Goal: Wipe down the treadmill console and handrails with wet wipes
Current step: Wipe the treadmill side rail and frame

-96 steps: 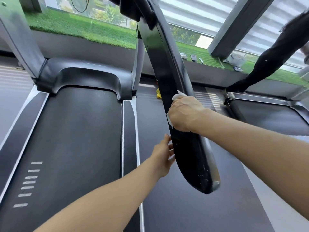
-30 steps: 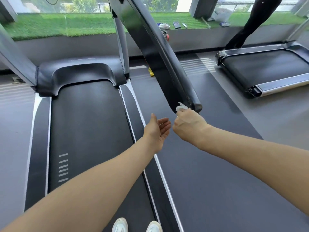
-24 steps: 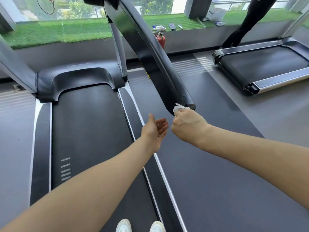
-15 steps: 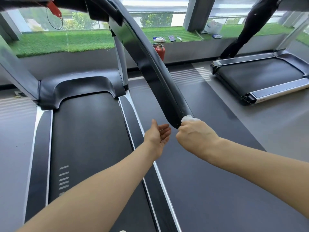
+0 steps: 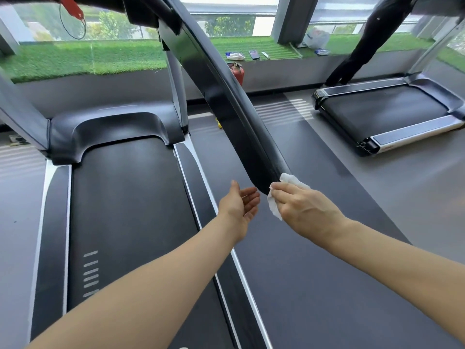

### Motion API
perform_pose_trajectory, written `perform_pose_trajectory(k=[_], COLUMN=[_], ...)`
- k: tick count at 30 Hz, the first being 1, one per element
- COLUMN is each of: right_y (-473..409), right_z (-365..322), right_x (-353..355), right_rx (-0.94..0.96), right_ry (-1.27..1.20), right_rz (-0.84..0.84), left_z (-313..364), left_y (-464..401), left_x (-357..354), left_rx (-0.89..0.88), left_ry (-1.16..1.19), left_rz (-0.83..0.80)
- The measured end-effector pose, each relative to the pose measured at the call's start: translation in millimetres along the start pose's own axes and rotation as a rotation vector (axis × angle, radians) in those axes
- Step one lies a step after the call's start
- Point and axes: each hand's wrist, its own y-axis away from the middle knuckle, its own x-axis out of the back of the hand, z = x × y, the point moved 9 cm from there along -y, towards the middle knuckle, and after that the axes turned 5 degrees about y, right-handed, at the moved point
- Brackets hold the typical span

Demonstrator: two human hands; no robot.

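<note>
A: Your right-hand fingers (image 5: 286,190) are curled round a white wet wipe (image 5: 273,206), pinching it against the palm; crumpled folds stick out above and below the knuckles. Your right hand (image 5: 304,210) holds it at the very bottom tip of the black handrail (image 5: 226,96).

B: Is the wipe touching the rail?

A: Its upper fold sits right against the rail's lower end, on the right-hand side of the tip. The rail itself slopes up and away from you toward the top of the frame.

B: And your other hand?

A: Your left hand (image 5: 239,207) is palm-up with the fingers loosely spread, holding nothing. It hangs just left of the rail's tip, close to it, and I cannot tell whether the fingertips brush it.

B: What lies around that?

A: Below your left arm runs the treadmill belt (image 5: 125,210), dark, with a row of short pale dashes on it, and the grey motor cover (image 5: 113,129) at its far end. A red safety key (image 5: 73,8) on a cord dangles at the top left. A second treadmill (image 5: 392,117) stands well apart to the right, with another person's dark-clothed leg (image 5: 362,44) at its far end. A red fire extinguisher (image 5: 237,73) peeks out behind the rail, under the green turf ledge (image 5: 88,59).
</note>
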Motion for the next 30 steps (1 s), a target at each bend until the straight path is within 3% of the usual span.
perform_pose_trajectory(k=[5,11,16,24,30], right_y=[60,32,0,-26,-4], right_z=[20,53,56,42,25], right_x=[-5,36,27,-8,12], right_rx=[-0.205,-0.477,-0.596,-0.548,-0.343], right_ry=[-0.238,-0.407,-0.517,-0.371,-0.201], right_rz=[-0.123,0.241,0.280,0.241,0.327], left_z=[-3,5,13,11,3], left_y=[12,21,22,13,12], left_x=[-8,-24,-18,-6,-11], left_rx=[0.020,-0.004,-0.032,-0.024,-0.001], left_ry=[-0.031,-0.108,-0.122,-0.106,-0.099], left_rz=[-0.019,-0.037,-0.020,0.006,0.002])
